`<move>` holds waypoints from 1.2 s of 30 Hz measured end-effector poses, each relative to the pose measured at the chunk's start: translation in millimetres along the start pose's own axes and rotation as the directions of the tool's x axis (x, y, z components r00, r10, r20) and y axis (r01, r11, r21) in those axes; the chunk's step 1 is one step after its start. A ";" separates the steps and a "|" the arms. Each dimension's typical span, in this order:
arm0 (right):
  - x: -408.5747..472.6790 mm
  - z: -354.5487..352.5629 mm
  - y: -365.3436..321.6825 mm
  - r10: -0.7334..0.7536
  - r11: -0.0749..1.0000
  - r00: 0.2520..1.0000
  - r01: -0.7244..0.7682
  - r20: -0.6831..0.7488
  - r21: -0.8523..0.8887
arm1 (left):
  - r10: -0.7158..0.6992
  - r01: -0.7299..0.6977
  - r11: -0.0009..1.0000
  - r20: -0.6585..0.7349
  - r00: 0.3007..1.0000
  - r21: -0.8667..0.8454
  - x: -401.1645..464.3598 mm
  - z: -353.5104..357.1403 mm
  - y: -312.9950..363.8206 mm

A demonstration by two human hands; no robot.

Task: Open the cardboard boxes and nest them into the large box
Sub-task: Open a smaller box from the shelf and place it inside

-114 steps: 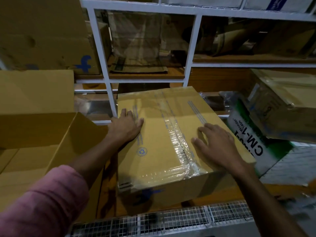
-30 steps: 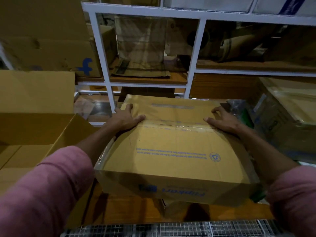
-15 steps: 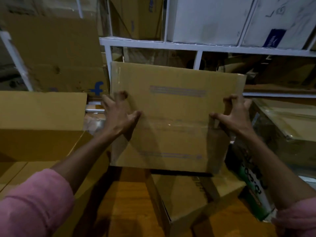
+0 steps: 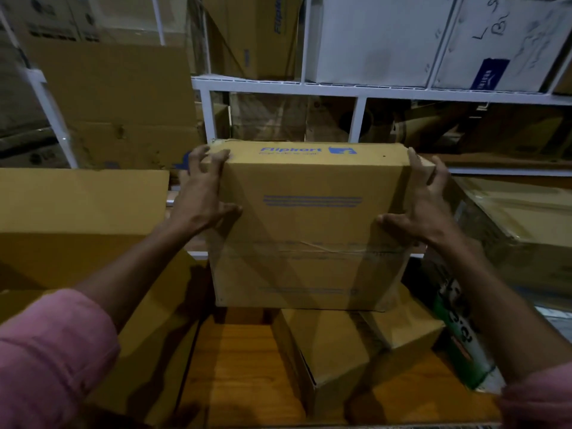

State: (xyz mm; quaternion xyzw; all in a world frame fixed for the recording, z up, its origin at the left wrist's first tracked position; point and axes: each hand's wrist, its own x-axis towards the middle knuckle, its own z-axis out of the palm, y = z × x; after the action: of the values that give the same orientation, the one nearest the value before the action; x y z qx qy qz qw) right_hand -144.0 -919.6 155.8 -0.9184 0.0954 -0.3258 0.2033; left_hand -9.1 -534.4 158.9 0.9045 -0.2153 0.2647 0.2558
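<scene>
The left hand point(image 4: 202, 193) clasps the left edge of a tan, taped cardboard box with blue printed lettering point(image 4: 309, 224), its fingers point(image 4: 213, 156) hooked over the upper far corner and the thumb pressed against the near face; the right hand point(image 4: 425, 199) mirrors it on the right edge, fingers wrapped round the far side and thumb flat on the front, so both grips are closed on the box and carry it between them. The box hangs in the air, tipped so that one broad face looks at the camera, with a strip of clear tape running across its lower half, apparently still sealing it. Directly beneath it lies a smaller plain brown cardboard box point(image 4: 340, 351) on the orange-brown wooden desk point(image 4: 235, 373). To the left stands the large open cardboard box with raised flaps point(image 4: 80, 218), close by but not touching the held one. Behind rises a white metal shelf rack point(image 4: 309, 85) stacked with more cartons. The step in hand looks like turning the sealed box over to find its taped seam. Next, I judge, it must be set down or braced, and one hand freed to break the tape and lift the flaps before it goes into the large box.
</scene>
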 end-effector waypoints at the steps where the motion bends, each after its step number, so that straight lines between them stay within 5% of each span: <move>1: -0.6 -2.1 -1.2 -0.005 1.000 1.000 0.005 0.010 -0.020 | 0.017 -0.017 1.000 0.016 1.000 0.014 -2.5 -2.1 1.2; 18: -63.9 -34.1 16.5 -0.217 0.970 0.899 0.241 -0.380 0.015 | 0.150 -0.129 0.988 -0.292 0.945 0.088 -88.8 -24.5 33.2; 36: -249.2 -25.9 9.2 0.101 0.995 0.937 -0.100 -0.335 0.021 | 0.013 -0.018 1.000 -0.184 0.983 -0.025 -243.5 -34.8 54.3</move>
State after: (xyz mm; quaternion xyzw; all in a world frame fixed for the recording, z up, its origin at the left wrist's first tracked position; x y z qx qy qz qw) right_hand -352.7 -859.3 30.6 -0.8429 0.1750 -0.4669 0.2020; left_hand -237.3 -494.7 59.8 0.8709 -0.2015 0.3463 0.2847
